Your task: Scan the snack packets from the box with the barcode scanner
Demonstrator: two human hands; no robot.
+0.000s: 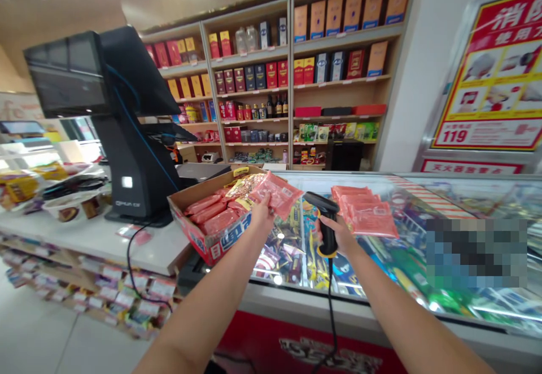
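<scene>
My left hand (263,211) pinches the near corner of a flat pink plastic packet (279,192), holding it up with a white label facing me. In my right hand (336,233) is a black and yellow barcode scanner (327,221), its head turned toward the packet, with a small space between them. The scanner's cord hangs down over the freezer front. Under my left hand stands an open cardboard box (215,248) of red and gold packets. Right of the scanner, several similar pink packets (366,213) lie overlapping on the glass freezer lid.
A black checkout terminal (135,131) stands on the white counter (156,244) at left, with a loose black cable below it. Frozen goods show through the freezer glass (423,272). Shelves of boxes and bottles (254,91) line the back wall. A red-and-yellow poster (491,80) hangs at right.
</scene>
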